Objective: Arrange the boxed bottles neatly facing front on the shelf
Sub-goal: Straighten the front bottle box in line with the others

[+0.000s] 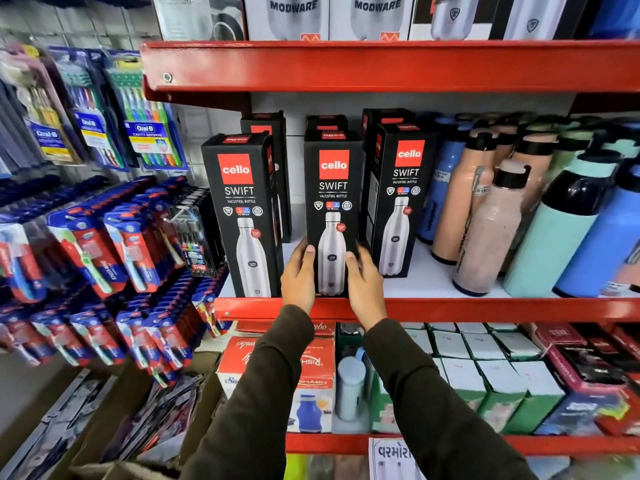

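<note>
Three black Cello Swift bottle boxes stand upright in a front row on the red-edged shelf (450, 308), labels facing me. My left hand (298, 277) grips the lower left side of the middle box (333, 188), and my right hand (363, 282) grips its lower right side. The left box (242, 209) stands at the shelf's front edge, slightly turned. The right box (398, 199) sits a little further back. More black boxes (265, 128) stand behind them, mostly hidden.
Loose coloured bottles (491, 230) crowd the shelf to the right of the boxes. Toothbrush packs (114, 244) hang at the left. The upper shelf (381, 65) carries Modware boxes. The shelf below holds red and white boxes (485, 372).
</note>
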`<control>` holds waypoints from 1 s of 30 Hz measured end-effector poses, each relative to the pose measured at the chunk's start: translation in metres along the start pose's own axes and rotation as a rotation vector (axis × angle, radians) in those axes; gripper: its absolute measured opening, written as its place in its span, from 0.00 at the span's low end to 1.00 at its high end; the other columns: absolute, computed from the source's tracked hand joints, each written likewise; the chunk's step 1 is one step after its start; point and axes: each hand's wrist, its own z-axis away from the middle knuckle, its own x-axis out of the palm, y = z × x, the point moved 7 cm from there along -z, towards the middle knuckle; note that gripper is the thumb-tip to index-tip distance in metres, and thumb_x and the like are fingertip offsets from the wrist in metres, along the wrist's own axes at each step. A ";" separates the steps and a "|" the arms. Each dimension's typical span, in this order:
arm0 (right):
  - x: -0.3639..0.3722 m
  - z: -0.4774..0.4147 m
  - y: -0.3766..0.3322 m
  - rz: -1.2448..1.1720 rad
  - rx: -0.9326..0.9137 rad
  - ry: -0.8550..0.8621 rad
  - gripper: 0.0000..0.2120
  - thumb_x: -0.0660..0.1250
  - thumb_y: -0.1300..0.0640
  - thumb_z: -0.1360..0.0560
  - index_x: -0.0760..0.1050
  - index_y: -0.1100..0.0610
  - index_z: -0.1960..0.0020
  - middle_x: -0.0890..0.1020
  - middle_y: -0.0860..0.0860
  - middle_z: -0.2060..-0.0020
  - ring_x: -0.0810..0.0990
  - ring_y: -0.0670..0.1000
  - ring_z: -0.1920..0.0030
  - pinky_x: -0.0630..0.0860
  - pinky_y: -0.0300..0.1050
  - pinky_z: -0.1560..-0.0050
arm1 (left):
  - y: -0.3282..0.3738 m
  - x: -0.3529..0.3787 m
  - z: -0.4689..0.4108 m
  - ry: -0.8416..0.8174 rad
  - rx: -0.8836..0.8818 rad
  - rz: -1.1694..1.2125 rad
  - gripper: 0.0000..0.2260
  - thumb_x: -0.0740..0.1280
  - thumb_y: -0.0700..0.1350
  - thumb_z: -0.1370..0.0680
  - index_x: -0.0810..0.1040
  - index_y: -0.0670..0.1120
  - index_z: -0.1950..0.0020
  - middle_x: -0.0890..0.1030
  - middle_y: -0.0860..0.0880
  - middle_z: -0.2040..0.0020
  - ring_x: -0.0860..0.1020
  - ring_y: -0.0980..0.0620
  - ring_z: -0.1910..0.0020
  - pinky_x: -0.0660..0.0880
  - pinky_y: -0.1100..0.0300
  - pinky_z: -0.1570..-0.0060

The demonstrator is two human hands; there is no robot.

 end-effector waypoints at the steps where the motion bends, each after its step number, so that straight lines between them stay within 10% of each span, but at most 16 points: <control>1: -0.002 0.004 -0.001 -0.002 -0.002 0.001 0.21 0.58 0.47 0.19 0.66 0.50 0.28 0.71 0.36 0.44 0.65 0.16 0.51 0.60 0.14 0.54 | 0.000 -0.001 0.004 -0.002 0.006 -0.003 0.18 0.62 0.53 0.20 0.74 0.53 0.30 0.77 0.55 0.33 0.72 0.58 0.34 0.64 0.62 0.33; 7: -0.011 0.019 -0.006 0.009 -0.001 0.003 0.22 0.58 0.44 0.20 0.66 0.47 0.28 0.72 0.39 0.41 0.70 0.36 0.41 0.63 0.18 0.52 | 0.004 -0.007 0.019 0.033 0.026 -0.054 0.18 0.62 0.55 0.20 0.74 0.54 0.31 0.77 0.56 0.34 0.72 0.60 0.37 0.64 0.63 0.35; 17: -0.017 0.019 -0.012 0.024 -0.035 -0.057 0.17 0.58 0.48 0.19 0.70 0.48 0.31 0.77 0.41 0.44 0.74 0.33 0.46 0.65 0.19 0.50 | 0.012 -0.002 0.026 0.073 0.048 -0.044 0.18 0.60 0.50 0.18 0.73 0.49 0.29 0.76 0.55 0.36 0.72 0.56 0.34 0.64 0.65 0.37; 24: -0.071 0.007 -0.011 -0.031 -0.092 0.150 0.13 0.60 0.53 0.19 0.73 0.52 0.35 0.76 0.50 0.39 0.75 0.42 0.42 0.69 0.27 0.46 | 0.038 0.016 0.073 0.392 0.473 -0.105 0.14 0.57 0.41 0.18 0.71 0.48 0.33 0.73 0.54 0.37 0.70 0.65 0.42 0.66 0.72 0.42; 27: -0.101 -0.007 -0.010 -0.017 -0.126 0.240 0.13 0.60 0.54 0.19 0.72 0.52 0.35 0.73 0.53 0.38 0.73 0.42 0.42 0.67 0.24 0.45 | 0.048 0.055 0.083 0.271 0.617 -0.181 0.14 0.57 0.38 0.18 0.71 0.51 0.35 0.72 0.55 0.39 0.71 0.57 0.38 0.68 0.61 0.35; 30: -0.118 -0.024 -0.005 0.001 -0.100 0.231 0.17 0.59 0.55 0.19 0.67 0.53 0.30 0.70 0.53 0.32 0.70 0.50 0.32 0.67 0.43 0.32 | 0.053 0.099 0.084 0.060 0.661 -0.185 0.15 0.56 0.40 0.17 0.71 0.49 0.32 0.73 0.52 0.36 0.73 0.54 0.35 0.69 0.60 0.34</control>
